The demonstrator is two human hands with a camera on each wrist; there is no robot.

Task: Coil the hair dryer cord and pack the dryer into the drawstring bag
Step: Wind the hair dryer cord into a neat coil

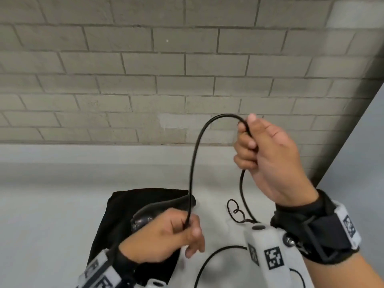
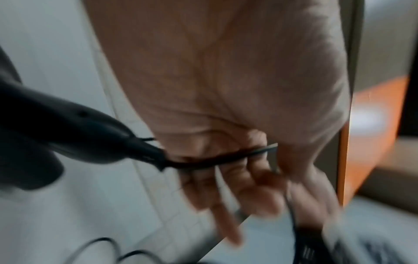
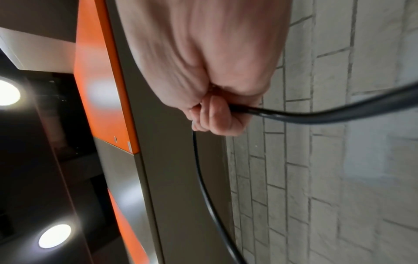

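Observation:
A black hair dryer (image 1: pixel 145 219) lies on a black drawstring bag (image 1: pixel 124 206) spread on the white counter. Its black cord (image 1: pixel 194 159) arches up between my hands. My left hand (image 1: pixel 166 233) pinches the cord low, just above the dryer; in the left wrist view the dryer's handle (image 2: pixel 68 134) ends at the cord (image 2: pixel 214 159) running through my curled fingers. My right hand (image 1: pixel 264 154) is raised and grips the cord in a fist; the right wrist view shows the cord (image 3: pixel 316 116) leaving that fist. More cord (image 1: pixel 209 260) loops on the counter below.
The bag's thin drawstring (image 1: pixel 234 210) curls on the white counter (image 1: pixel 52 204) between my hands. A grey brick wall (image 1: pixel 166 69) stands close behind. A grey panel (image 1: pixel 357 163) rises at the right; an orange and grey panel (image 3: pixel 101 89) shows in the right wrist view.

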